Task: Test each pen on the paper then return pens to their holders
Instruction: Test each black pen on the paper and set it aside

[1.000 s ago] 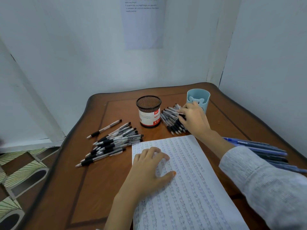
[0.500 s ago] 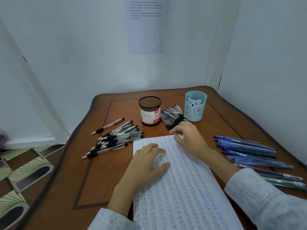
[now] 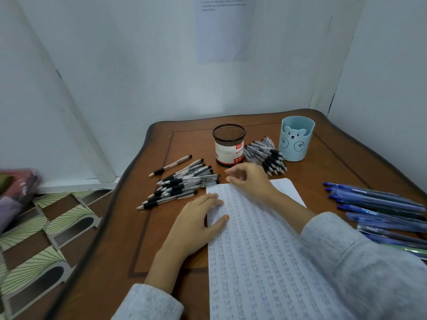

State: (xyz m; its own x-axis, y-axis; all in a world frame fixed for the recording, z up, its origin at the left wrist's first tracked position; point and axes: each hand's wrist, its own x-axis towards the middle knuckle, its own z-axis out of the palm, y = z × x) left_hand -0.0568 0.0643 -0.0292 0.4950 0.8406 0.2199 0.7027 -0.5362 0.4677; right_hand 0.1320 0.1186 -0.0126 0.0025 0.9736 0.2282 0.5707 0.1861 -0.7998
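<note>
Checker: Background and surface, head view?

Observer: White walls (image 3: 138, 65) enclose a corner, and a printed sheet (image 3: 224, 31) is fixed to the rear wall. A brown wooden tabletop (image 3: 143, 239) fills the corner.

Checker: Holders and pens?

Observer: A black mesh holder (image 3: 228, 145) and a blue bear holder (image 3: 297, 139) stand upright at the rear. One pile of black-grip pens (image 3: 265, 155) lies between the holders. A larger pile (image 3: 182, 185) lies left of the paper, with a single pen (image 3: 171, 165) just behind it. A row of blue pens (image 3: 379, 209) lies at the right edge.

Checker: Paper?

Observer: The paper (image 3: 265, 262) lies flat at the front centre and is covered in rows of marks.

Checker: Hands?

Observer: The hands are apart. The left hand (image 3: 196, 225) rests on the paper's left edge, fingers straight and thumb on the sheet. The right hand (image 3: 251, 181) is over the paper's top corner, near the larger pile, with its fingers loosely curled. Only its back shows, so I cannot tell whether it holds a pen.
</note>
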